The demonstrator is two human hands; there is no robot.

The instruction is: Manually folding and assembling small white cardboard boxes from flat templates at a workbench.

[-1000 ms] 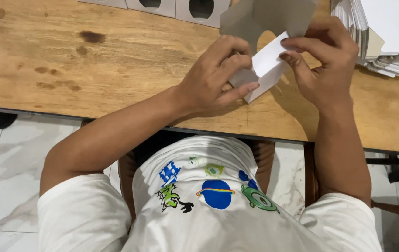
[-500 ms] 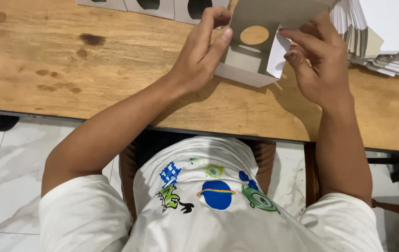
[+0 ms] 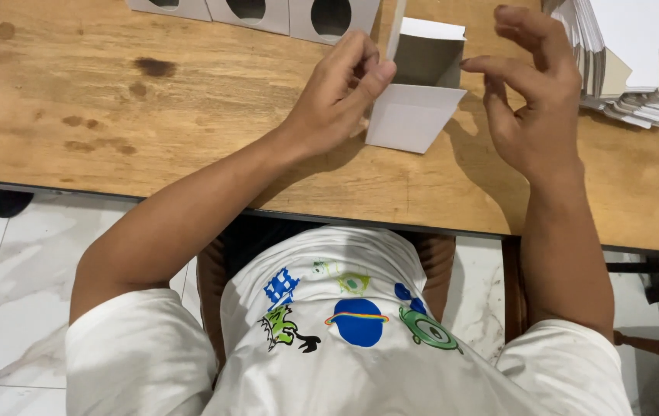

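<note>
A small white cardboard box (image 3: pixel 416 92) stands on the wooden desk (image 3: pixel 191 100), near its far edge. The box is half folded: its outer faces are plain white, the front panel slopes down toward the person as a pale parallelogram, and the open top shows a grey-brown inner side. A white flap sticks up at the back rim of the box, and a thin edge of card rises along its left corner.

The left hand (image 3: pixel 337 92) is at the left side of the box, its fingers (image 3: pixel 360 69) pinched closed on that left edge of card, thumb pressed against the forefinger. The right hand (image 3: pixel 533 108) hovers at the right side of the box with its fingers (image 3: pixel 491 73) spread and loosely curled, gripping nothing; the tip of the forefinger is just beside the box's upper right corner, and whether it touches is hard to tell.

Behind the box, to its left along the far edge of the desk, stands a row of finished boxes (image 3: pixel 252 11), white with round dark cut-out windows. To the right of the box, past the right hand, lies a stack of flat white card blanks (image 3: pixel 622 62), their edges fanned out. Dark stains mark the desk to the left of the box.
</note>
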